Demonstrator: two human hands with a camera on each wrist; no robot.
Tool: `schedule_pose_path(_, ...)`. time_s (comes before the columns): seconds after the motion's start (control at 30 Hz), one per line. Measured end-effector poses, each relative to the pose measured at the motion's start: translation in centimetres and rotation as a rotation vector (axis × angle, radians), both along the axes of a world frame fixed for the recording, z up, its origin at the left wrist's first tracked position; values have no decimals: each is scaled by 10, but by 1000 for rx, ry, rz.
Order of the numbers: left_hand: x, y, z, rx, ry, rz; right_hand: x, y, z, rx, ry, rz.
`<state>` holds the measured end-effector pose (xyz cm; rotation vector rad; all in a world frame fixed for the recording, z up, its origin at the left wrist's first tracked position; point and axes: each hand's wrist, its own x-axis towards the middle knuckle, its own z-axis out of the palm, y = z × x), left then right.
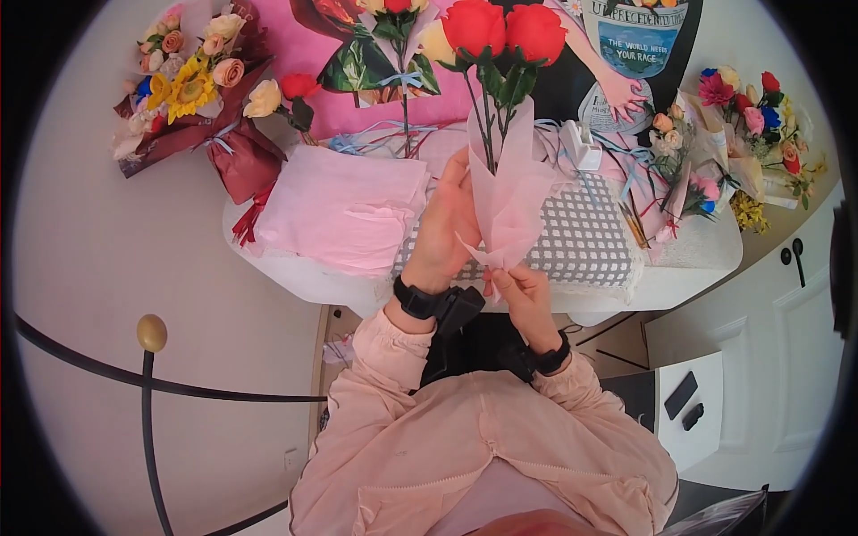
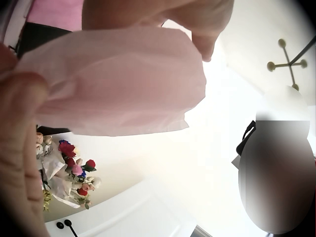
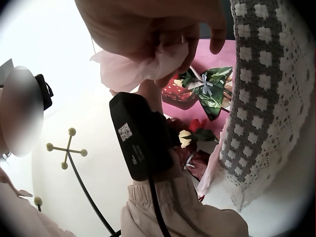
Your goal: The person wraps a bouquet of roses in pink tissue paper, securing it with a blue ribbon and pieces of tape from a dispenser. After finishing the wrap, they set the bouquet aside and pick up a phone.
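Two red roses (image 1: 505, 37) with green leaves and dark stems stand upright in pale pink wrapping paper (image 1: 505, 192), which narrows to a gathered bottom. My left hand (image 1: 444, 219) cups the paper cone from the left, its fingers going behind the paper. At the gathered lower end, my right hand (image 1: 525, 299) pinches the paper between thumb and fingers. The left wrist view shows the pink paper (image 2: 123, 81) spread close to the camera. Crumpled pink paper (image 3: 143, 66) pokes out beneath the right hand (image 3: 153, 24) in the right wrist view.
A stack of pink paper sheets (image 1: 344, 210) lies left on the white table, beside a grey-and-white checked cloth (image 1: 581, 237). Finished bouquets in dark red wrap (image 1: 237, 165) and light wrap (image 1: 715, 147) flank the table. A white box (image 1: 581, 147) and ribbons sit behind.
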<state>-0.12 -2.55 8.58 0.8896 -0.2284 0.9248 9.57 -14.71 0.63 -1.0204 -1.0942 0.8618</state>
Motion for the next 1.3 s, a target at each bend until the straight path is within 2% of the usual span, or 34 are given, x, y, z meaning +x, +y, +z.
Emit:
schedule_pose_path(0.13,1,8,21,-56,-35,144,0,3,3,0,-20,11)
schedule_pose_path(0.43,-3,23,52,-37,-129,181,7,16,4,76,-123,7)
schedule_pose_path(0.53,-9,20,62,61,-141,246,11,18,11,89,-119,-29)
schedule_pose_path(0.67,-18,17,24,-48,114,292,27,34,30,102,-83,-126)
schedule_pose_path(0.73,-17,3,0,130,357,411,34,46,38,132,-59,-145)
schedule_pose_path(0.83,-1,-6,-31,195,487,398,37,62,44,184,-64,-167)
schedule_pose_path(0.93,19,3,-45,228,511,476,47,78,27,202,-102,-161)
schedule_pose_path(1.03,22,10,-33,290,470,402,47,82,23,238,-122,-172)
schedule_pose_path(1.13,29,30,-52,270,488,314,50,79,26,150,-118,-158)
schedule_pose_path(1.23,33,36,-55,80,388,130,52,79,23,144,-120,-130)
schedule_pose_path(1.3,30,33,-52,4,390,90,54,82,19,166,-141,-117)
